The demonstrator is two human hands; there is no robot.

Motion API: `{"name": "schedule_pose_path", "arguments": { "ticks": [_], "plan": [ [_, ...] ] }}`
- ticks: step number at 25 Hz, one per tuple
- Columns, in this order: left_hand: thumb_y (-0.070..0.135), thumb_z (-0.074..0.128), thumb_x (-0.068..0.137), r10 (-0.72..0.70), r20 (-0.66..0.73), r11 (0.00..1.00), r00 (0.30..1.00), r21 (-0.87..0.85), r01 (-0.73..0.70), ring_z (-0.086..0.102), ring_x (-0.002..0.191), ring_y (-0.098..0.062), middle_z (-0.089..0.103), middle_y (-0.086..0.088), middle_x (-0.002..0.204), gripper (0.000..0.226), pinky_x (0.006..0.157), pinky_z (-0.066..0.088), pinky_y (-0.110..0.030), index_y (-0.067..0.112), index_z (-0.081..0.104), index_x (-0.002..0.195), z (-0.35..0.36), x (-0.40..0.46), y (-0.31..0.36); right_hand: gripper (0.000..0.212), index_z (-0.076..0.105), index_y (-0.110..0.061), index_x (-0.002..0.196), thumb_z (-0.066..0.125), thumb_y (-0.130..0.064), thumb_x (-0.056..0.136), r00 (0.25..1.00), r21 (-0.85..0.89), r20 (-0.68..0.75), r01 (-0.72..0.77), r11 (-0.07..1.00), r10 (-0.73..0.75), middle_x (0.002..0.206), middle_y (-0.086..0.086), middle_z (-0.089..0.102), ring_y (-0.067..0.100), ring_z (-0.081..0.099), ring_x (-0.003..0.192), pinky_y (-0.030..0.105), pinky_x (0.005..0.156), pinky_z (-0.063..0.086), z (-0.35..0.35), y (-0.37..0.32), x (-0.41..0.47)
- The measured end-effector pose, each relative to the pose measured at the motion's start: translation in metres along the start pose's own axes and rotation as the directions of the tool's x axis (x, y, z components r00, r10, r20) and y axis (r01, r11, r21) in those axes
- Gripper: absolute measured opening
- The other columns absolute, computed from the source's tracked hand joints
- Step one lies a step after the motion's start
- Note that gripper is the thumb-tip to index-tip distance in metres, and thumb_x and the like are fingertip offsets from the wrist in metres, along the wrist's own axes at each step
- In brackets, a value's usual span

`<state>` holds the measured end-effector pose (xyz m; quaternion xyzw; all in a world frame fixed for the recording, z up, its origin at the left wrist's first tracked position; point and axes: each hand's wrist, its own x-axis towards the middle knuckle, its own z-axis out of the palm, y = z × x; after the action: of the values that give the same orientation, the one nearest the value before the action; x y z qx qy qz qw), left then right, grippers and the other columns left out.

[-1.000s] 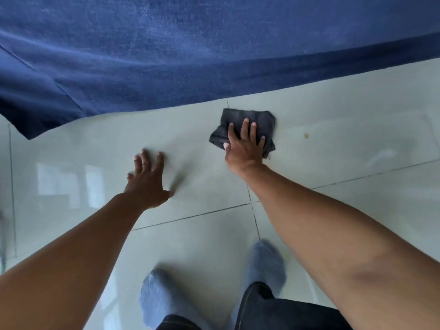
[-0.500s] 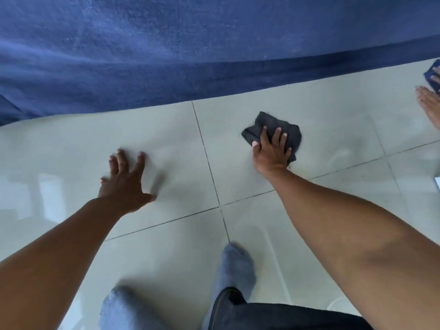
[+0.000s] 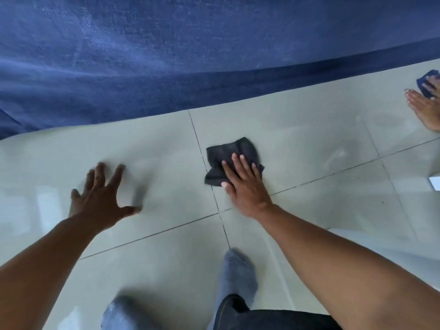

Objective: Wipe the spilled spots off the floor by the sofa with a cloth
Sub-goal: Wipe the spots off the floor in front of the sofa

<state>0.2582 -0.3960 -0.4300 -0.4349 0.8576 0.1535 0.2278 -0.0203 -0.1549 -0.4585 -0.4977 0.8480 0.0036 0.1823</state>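
Observation:
A crumpled black cloth (image 3: 226, 153) lies on the pale tiled floor (image 3: 309, 144) just right of a grout line, near the blue sofa (image 3: 190, 55). My right hand (image 3: 245, 184) presses flat on the cloth's near half, fingers spread over it. My left hand (image 3: 102, 198) rests open on the tile to the left, fingers apart and holding nothing. A faint damp streak shows on the tile to the right of the cloth. No distinct spot is visible.
The sofa's base runs across the whole upper view. My two feet in grey socks (image 3: 238, 275) stand at the bottom centre. Another person's bare foot (image 3: 426, 110) stands at the right edge.
My right hand has dragged the cloth left, back toward the grout line. The view has shifted slightly; my left hand stays planted on the tile.

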Motion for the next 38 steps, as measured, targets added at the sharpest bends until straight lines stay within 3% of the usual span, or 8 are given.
{"name": "schedule_pose_path", "arguments": {
  "ticks": [5, 9, 12, 19, 23, 27, 34, 38],
  "plan": [
    [0.074, 0.068, 0.069, 0.042, 0.057, 0.997, 0.997, -0.064, -0.039, -0.014, 0.153, -0.035, -0.020, -0.016, 0.165, 0.124, 0.119, 0.019, -0.059, 0.036, -0.010, 0.157, 0.008, 0.002, -0.006, 0.059, 0.012, -0.031, 0.161, 0.028, -0.044, 0.105, 0.916, 0.120, 0.031, -0.401, 0.908, 0.400, 0.171, 0.010, -0.007, 0.037, -0.012, 0.155, 0.070, 0.119, 0.000, -0.022, -0.066, 0.115],
    [0.072, 0.070, 0.069, 0.010, 0.072, 0.999, 0.997, -0.033, -0.008, -0.010, 0.155, -0.031, -0.019, -0.011, 0.167, 0.124, 0.118, 0.025, -0.054, 0.036, -0.009, 0.158, -0.005, -0.001, -0.006, 0.058, 0.029, -0.030, 0.157, 0.040, -0.040, 0.102, 0.971, 0.004, 0.076, 0.226, 0.974, -0.226, 0.171, 0.009, 0.009, 0.037, 0.000, 0.156, 0.070, 0.118, 0.006, 0.014, -0.148, 0.053],
    [0.078, 0.068, 0.064, -0.066, -0.002, 0.998, 0.998, -0.015, 0.066, 0.002, 0.155, -0.029, -0.007, -0.010, 0.168, 0.125, 0.118, 0.026, -0.051, 0.035, -0.001, 0.158, -0.008, -0.005, -0.015, 0.059, 0.034, -0.028, 0.156, 0.042, -0.043, 0.100, 0.937, -0.036, 0.051, 0.349, 0.937, -0.347, 0.169, 0.010, 0.016, 0.033, 0.008, 0.156, 0.062, 0.122, 0.014, 0.026, -0.091, -0.007],
    [0.084, 0.064, 0.062, -0.091, -0.020, 0.983, 0.996, -0.163, 0.087, -0.014, 0.154, -0.033, -0.018, -0.014, 0.166, 0.130, 0.123, 0.011, -0.056, 0.035, -0.010, 0.157, 0.016, -0.008, -0.033, 0.059, 0.017, -0.031, 0.160, 0.024, -0.048, 0.104, 0.879, 0.139, -0.015, -0.471, 0.871, 0.477, 0.171, 0.013, -0.002, 0.038, -0.007, 0.155, 0.069, 0.119, 0.005, -0.025, -0.052, 0.106],
    [0.073, 0.075, 0.062, -0.043, 0.054, 0.987, 0.998, -0.155, 0.051, -0.016, 0.154, -0.032, -0.023, -0.011, 0.165, 0.135, 0.122, 0.013, -0.054, 0.033, -0.011, 0.157, 0.003, -0.006, -0.039, 0.054, 0.027, -0.033, 0.157, 0.033, -0.043, 0.104, 0.999, 0.079, 0.015, -0.032, 0.996, 0.031, 0.171, 0.009, 0.005, 0.037, -0.004, 0.156, 0.070, 0.119, 0.002, 0.000, -0.173, 0.118],
    [0.068, 0.077, 0.064, -0.084, 0.029, 0.989, 0.996, -0.118, 0.087, -0.007, 0.156, -0.025, -0.017, -0.010, 0.167, 0.134, 0.124, 0.019, -0.046, 0.025, -0.007, 0.159, -0.001, -0.017, -0.065, 0.055, 0.039, -0.029, 0.154, 0.034, -0.042, 0.101, 0.932, -0.005, 0.051, 0.360, 0.933, -0.359, 0.168, 0.013, 0.021, 0.037, 0.013, 0.155, 0.067, 0.118, 0.018, 0.035, -0.168, 0.013],
    [0.073, 0.071, 0.068, -0.120, 0.056, 0.976, 0.991, -0.176, 0.128, -0.017, 0.153, -0.032, -0.023, -0.019, 0.164, 0.133, 0.124, 0.010, -0.050, 0.026, -0.016, 0.157, 0.014, -0.021, -0.074, 0.058, 0.017, -0.032, 0.160, 0.025, -0.047, 0.105, 0.938, 0.099, 0.058, -0.347, 0.932, 0.343, 0.171, 0.013, -0.004, 0.037, -0.008, 0.155, 0.070, 0.118, 0.004, -0.015, -0.103, 0.093],
    [0.074, 0.071, 0.066, -0.116, 0.073, 0.975, 0.991, -0.182, 0.128, -0.020, 0.153, -0.031, -0.026, -0.018, 0.163, 0.135, 0.124, 0.011, -0.051, 0.027, -0.017, 0.157, 0.013, -0.020, -0.073, 0.057, 0.021, -0.036, 0.158, 0.032, -0.046, 0.103, 0.996, 0.080, 0.084, -0.025, 0.996, 0.019, 0.171, 0.011, -0.003, 0.039, -0.009, 0.155, 0.073, 0.116, -0.001, 0.002, -0.213, 0.126]
  ]
}}
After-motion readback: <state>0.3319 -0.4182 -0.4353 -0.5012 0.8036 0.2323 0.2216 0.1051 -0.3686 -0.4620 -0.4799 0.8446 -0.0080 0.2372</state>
